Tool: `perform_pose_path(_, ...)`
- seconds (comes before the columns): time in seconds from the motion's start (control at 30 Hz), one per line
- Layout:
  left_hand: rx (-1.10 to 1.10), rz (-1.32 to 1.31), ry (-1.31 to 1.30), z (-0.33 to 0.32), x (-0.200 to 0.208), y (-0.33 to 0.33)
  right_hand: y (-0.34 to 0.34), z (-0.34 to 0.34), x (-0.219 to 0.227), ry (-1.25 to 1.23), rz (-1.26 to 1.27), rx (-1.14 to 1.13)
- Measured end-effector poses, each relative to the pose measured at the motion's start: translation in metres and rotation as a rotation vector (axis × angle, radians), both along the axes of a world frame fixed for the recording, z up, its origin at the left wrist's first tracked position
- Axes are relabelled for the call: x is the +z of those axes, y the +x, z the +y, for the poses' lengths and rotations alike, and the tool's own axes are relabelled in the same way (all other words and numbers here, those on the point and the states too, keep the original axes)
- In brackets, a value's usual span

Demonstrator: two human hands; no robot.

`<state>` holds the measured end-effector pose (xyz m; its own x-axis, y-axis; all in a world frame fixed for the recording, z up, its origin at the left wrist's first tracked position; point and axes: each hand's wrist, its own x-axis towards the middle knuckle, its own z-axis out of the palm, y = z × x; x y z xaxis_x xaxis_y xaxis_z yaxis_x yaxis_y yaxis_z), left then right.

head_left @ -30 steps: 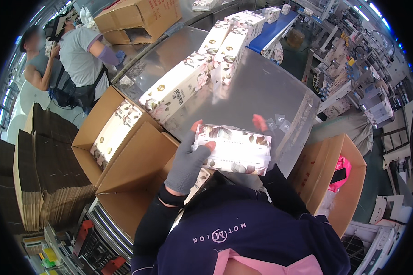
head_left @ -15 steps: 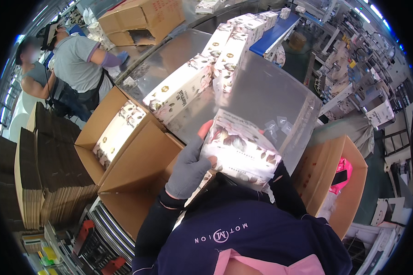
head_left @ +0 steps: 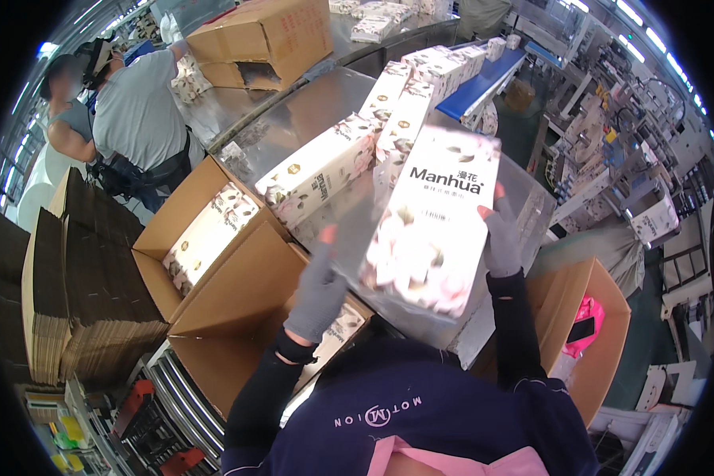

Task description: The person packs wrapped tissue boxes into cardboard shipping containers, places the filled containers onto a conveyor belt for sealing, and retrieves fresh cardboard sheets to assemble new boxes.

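Note:
A white floral tissue pack (head_left: 432, 218) stands tilted above the metal table, its broad printed face turned toward me. My right hand (head_left: 501, 238), in a grey glove with bare fingertips, grips the pack's right edge. My left hand (head_left: 319, 289), gloved the same way, is apart from the pack on its left, fingers extended and nothing in them. Below my left hand, an open carton (head_left: 238, 293) holds another floral pack (head_left: 341, 329), partly hidden by my forearm. More tissue packs (head_left: 317, 170) lie in a row on the table.
Another open carton (head_left: 155, 238) at the left contains a floral pack. Folded cardboard (head_left: 95, 293) is stacked beyond it, and a roller conveyor (head_left: 190, 385) runs below. A blue belt (head_left: 484, 83) leads to the metal table (head_left: 317, 83). At right, a carton (head_left: 611, 349) holds a pink item and phone. Two people stand far left.
The tissue pack has been turned upright and moved up and right, showing its broad face. My left hand has let go of it; my right hand has come into view on its right edge.

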<state>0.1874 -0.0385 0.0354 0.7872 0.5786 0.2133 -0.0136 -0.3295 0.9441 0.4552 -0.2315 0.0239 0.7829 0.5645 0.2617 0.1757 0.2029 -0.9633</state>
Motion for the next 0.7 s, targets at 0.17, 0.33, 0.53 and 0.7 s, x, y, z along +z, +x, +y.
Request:
perform_pose_path(0.17,0.234,0.027,0.776,-0.006,0.042,0.023,-0.005,0.018,0.061,-0.481,-0.996,0.262)
perform_pose_path(0.33,-0.428,0.431,1.092,0.018,-0.015,0.089,-0.01,0.08,-0.021,-1.088,-1.037,0.713)
perform_pose_path(0.53,-0.466,0.557,1.223,0.033,-0.049,0.119,0.167,0.173,-0.015,-0.772,-1.873,-0.079)
perform_pose_path(0.7,-0.496,0.54,1.234,0.032,-0.055,0.127,0.168,0.25,-0.098,-0.961,-1.716,0.204)
